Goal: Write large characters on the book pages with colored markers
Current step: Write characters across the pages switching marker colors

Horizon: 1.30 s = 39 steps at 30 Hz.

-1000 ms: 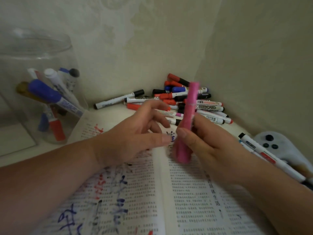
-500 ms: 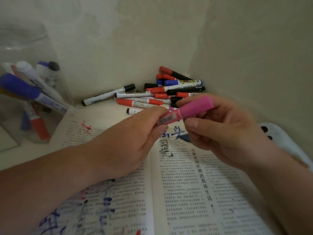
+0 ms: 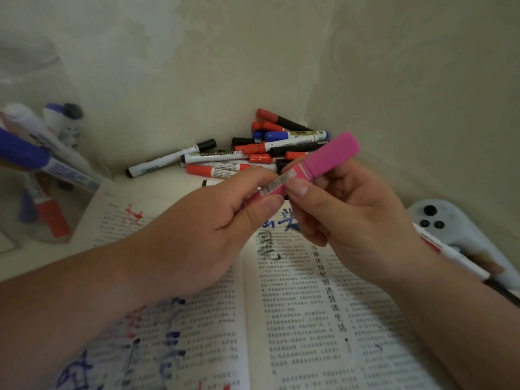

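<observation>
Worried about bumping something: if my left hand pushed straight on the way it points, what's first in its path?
Probably the right hand, whose fingers nearly touch the left hand on the pink marker; the marker pile lies beyond.

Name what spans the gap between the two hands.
In the head view, a pink marker bridges it: the left hand grips its barrel end, and the right hand holds the capped end.

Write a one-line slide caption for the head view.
Left hand and right hand grip a pink marker over the open book, marker pile in the corner behind.
</observation>
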Each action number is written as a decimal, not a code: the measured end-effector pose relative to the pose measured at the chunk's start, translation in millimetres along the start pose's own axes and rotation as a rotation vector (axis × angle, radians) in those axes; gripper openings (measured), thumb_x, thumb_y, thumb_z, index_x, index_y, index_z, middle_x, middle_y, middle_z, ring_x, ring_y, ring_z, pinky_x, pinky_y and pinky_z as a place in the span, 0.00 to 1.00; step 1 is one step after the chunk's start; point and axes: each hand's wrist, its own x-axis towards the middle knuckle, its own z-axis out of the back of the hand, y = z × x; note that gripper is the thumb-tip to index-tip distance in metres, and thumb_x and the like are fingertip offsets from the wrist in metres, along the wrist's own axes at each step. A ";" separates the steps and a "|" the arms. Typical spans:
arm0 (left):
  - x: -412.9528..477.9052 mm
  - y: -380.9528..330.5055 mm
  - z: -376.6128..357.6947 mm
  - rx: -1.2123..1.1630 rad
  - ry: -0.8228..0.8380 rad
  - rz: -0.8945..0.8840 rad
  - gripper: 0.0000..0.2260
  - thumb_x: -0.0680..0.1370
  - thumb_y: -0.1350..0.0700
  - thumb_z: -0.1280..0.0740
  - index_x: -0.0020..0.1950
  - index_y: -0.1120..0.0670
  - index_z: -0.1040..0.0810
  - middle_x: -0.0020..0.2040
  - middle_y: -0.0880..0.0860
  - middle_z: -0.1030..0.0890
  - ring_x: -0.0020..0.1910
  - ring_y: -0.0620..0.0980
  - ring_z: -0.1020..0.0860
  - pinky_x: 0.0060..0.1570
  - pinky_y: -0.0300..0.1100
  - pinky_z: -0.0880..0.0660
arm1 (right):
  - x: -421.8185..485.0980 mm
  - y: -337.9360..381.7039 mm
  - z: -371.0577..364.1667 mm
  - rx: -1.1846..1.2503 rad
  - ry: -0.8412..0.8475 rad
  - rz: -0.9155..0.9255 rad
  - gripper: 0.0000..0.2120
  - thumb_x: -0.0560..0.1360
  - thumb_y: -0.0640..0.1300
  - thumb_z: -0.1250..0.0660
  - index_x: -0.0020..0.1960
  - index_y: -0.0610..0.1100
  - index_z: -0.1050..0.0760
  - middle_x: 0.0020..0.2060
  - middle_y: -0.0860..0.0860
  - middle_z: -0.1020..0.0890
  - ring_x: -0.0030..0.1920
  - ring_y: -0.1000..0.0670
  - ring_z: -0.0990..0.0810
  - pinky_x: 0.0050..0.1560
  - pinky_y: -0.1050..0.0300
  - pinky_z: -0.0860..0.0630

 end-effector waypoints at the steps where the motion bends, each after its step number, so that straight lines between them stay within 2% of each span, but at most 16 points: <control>1: -1.3 0.2 -1.3 0.010 0.010 0.005 0.15 0.83 0.38 0.48 0.64 0.39 0.28 0.44 0.43 0.20 0.43 0.44 0.21 0.42 0.39 0.26 | -0.4 0.6 0.3 -0.008 0.020 0.034 0.02 0.75 0.38 0.30 0.48 0.43 0.22 0.31 0.51 0.23 0.27 0.53 0.29 0.26 0.61 0.34; 3: -2.2 1.8 -3.9 0.040 0.029 -0.027 0.14 0.82 0.41 0.47 0.62 0.42 0.28 0.46 0.39 0.21 0.46 0.42 0.21 0.43 0.35 0.27 | -1.2 1.9 0.1 -0.084 0.067 0.124 0.05 0.76 0.35 0.30 0.50 0.38 0.23 0.36 0.55 0.19 0.31 0.59 0.24 0.32 0.67 0.29; 5: -0.5 3.1 -2.6 0.051 0.038 -0.051 0.13 0.83 0.43 0.46 0.64 0.42 0.29 0.50 0.38 0.21 0.49 0.41 0.21 0.45 0.34 0.26 | -1.3 2.7 -1.1 -0.144 0.101 0.158 0.05 0.76 0.34 0.32 0.51 0.38 0.25 0.36 0.59 0.18 0.34 0.61 0.20 0.36 0.71 0.27; 7: 0.8 2.6 -0.1 0.052 0.007 -0.075 0.11 0.83 0.43 0.45 0.64 0.39 0.30 0.52 0.38 0.20 0.50 0.39 0.20 0.47 0.31 0.26 | -1.0 3.4 -2.4 -0.151 0.086 0.160 0.03 0.77 0.36 0.33 0.51 0.40 0.25 0.34 0.60 0.19 0.33 0.60 0.21 0.35 0.71 0.27; 10: 1.5 -1.7 1.6 0.028 -0.051 -0.111 0.13 0.83 0.41 0.43 0.67 0.35 0.29 0.55 0.35 0.20 0.53 0.34 0.21 0.50 0.26 0.29 | -2.7 5.3 -4.9 -0.099 0.037 0.152 0.04 0.77 0.37 0.33 0.52 0.39 0.26 0.32 0.55 0.21 0.29 0.56 0.25 0.29 0.66 0.29; 12: 1.7 -0.6 1.4 0.015 -0.061 -0.098 0.13 0.81 0.39 0.43 0.65 0.32 0.29 0.48 0.38 0.19 0.45 0.36 0.20 0.44 0.26 0.29 | -3.9 7.5 -7.2 -0.069 0.005 0.142 0.05 0.78 0.39 0.32 0.51 0.39 0.27 0.31 0.50 0.23 0.27 0.51 0.28 0.26 0.61 0.31; 14: 0.1 2.3 2.1 -0.062 -0.029 -0.015 0.14 0.78 0.34 0.44 0.63 0.32 0.31 0.38 0.45 0.23 0.34 0.42 0.26 0.36 0.31 0.31 | -2.8 9.0 -4.1 -0.055 -0.108 0.102 0.05 0.77 0.42 0.33 0.48 0.41 0.28 0.28 0.46 0.25 0.24 0.50 0.31 0.24 0.60 0.34; 16: -1.9 6.0 2.5 -0.146 0.014 0.083 0.17 0.77 0.33 0.46 0.64 0.33 0.33 0.37 0.45 0.26 0.33 0.42 0.29 0.38 0.37 0.32 | 1.9 10.5 5.8 -0.012 -0.234 0.033 0.05 0.75 0.42 0.35 0.43 0.43 0.30 0.24 0.51 0.27 0.23 0.52 0.35 0.24 0.61 0.37; 18: -1.5 9.2 2.7 -0.138 0.024 0.149 0.14 0.78 0.37 0.44 0.63 0.34 0.34 0.41 0.43 0.25 0.35 0.41 0.28 0.39 0.39 0.32 | 7.2 9.4 18.5 -0.073 -0.283 -0.058 0.07 0.72 0.42 0.33 0.39 0.46 0.31 0.22 0.53 0.31 0.22 0.54 0.36 0.25 0.63 0.38; 20: 1.2 10.3 2.5 -0.074 0.074 0.212 0.10 0.79 0.43 0.42 0.59 0.33 0.34 0.43 0.44 0.24 0.35 0.41 0.26 0.38 0.40 0.30 | 10.2 5.3 28.5 -0.236 -0.191 -0.199 0.06 0.71 0.41 0.30 0.38 0.46 0.27 0.23 0.50 0.29 0.22 0.51 0.34 0.26 0.61 0.36; 22: 3.4 11.0 0.9 0.047 0.192 0.266 0.12 0.78 0.47 0.38 0.57 0.33 0.35 0.44 0.45 0.25 0.36 0.43 0.26 0.39 0.47 0.26 | 10.7 1.6 32.4 -0.269 -0.036 -0.342 0.02 0.72 0.39 0.30 0.41 0.42 0.20 0.27 0.43 0.21 0.26 0.46 0.25 0.28 0.57 0.29; 24: 4.5 10.8 -0.2 0.156 0.275 0.308 0.15 0.76 0.44 0.33 0.56 0.32 0.37 0.44 0.45 0.26 0.38 0.43 0.26 0.42 0.49 0.23 | 9.7 2.0 33.7 -0.248 0.044 -0.413 0.04 0.72 0.38 0.29 0.44 0.40 0.16 0.33 0.39 0.17 0.33 0.42 0.20 0.33 0.53 0.22; 26: 5.6 10.9 0.4 0.201 0.295 0.325 0.18 0.72 0.36 0.32 0.56 0.32 0.37 0.42 0.45 0.26 0.38 0.43 0.25 0.42 0.48 0.23 | 9.5 5.3 34.4 -0.334 0.065 -0.407 0.03 0.72 0.35 0.26 0.43 0.41 0.16 0.36 0.40 0.15 0.35 0.43 0.17 0.36 0.54 0.20; 30: 5.0 9.2 0.8 0.283 0.313 0.298 0.23 0.68 0.28 0.34 0.56 0.32 0.39 0.43 0.44 0.27 0.38 0.40 0.26 0.38 0.40 0.28 | 8.9 9.3 29.8 -0.442 0.068 -0.417 0.06 0.72 0.31 0.28 0.41 0.40 0.21 0.33 0.45 0.16 0.33 0.48 0.16 0.30 0.62 0.24; 35: 3.6 5.7 -1.5 0.365 0.315 0.252 0.27 0.66 0.26 0.33 0.58 0.32 0.40 0.42 0.41 0.29 0.42 0.26 0.31 0.34 0.35 0.37 | 10.9 7.1 25.0 -0.537 0.054 -0.392 0.04 0.73 0.36 0.27 0.40 0.40 0.20 0.29 0.48 0.17 0.30 0.49 0.19 0.35 0.52 0.21; 39: 3.7 5.1 -1.9 0.386 0.320 0.236 0.28 0.67 0.26 0.33 0.60 0.33 0.40 0.43 0.36 0.30 0.42 0.23 0.33 0.33 0.33 0.38 | 10.7 10.0 24.5 -0.524 0.105 -0.400 0.08 0.73 0.31 0.28 0.37 0.39 0.21 0.26 0.49 0.20 0.27 0.53 0.21 0.29 0.61 0.25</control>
